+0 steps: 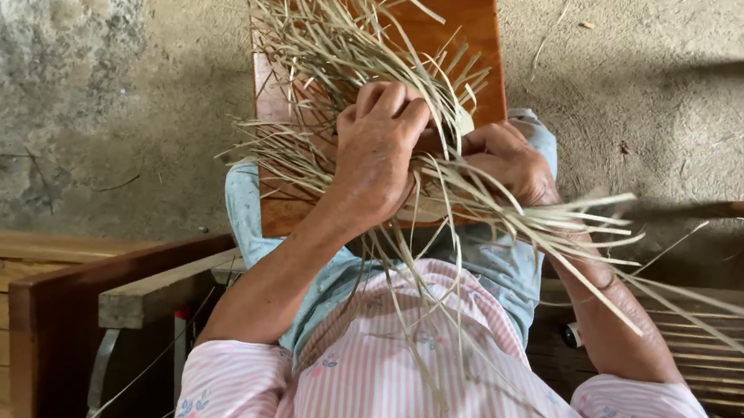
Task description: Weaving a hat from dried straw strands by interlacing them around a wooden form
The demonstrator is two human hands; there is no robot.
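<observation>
Weaving is in hand. I judge the step to be mid-course interlacing: a small woven patch sits under my fingers, and long loose strips fan out from it on every side.

My left hand [376, 158] lies knuckles-up over the centre of the straw weaving [334, 53], fingers curled down and pressed onto the crossing strips. Whether the fingertips pinch a single strip cannot be told; the back of the hand hides them. My right hand [509, 160] sits just beside the left, touching the same bundle, thumb and fingers closed around a few pale strips that run out to my right. Both hands are closed on the material, not spread.

The weaving rests against a reddish wooden board [470, 23] propped on my lap, over the blue cloth [507, 263] on my knees. It lies directly beneath and between my hands. Loose ends stand up past the board's top edge, and one bunch [605, 238] sweeps right across my forearm toward a slatted wooden bench [733, 348].

In my judgement the next move calls for lifting one strip clear with the right hand while the left keeps the crossings flat, so nothing already laid slips.

The concrete floor [75, 87] is below.
</observation>
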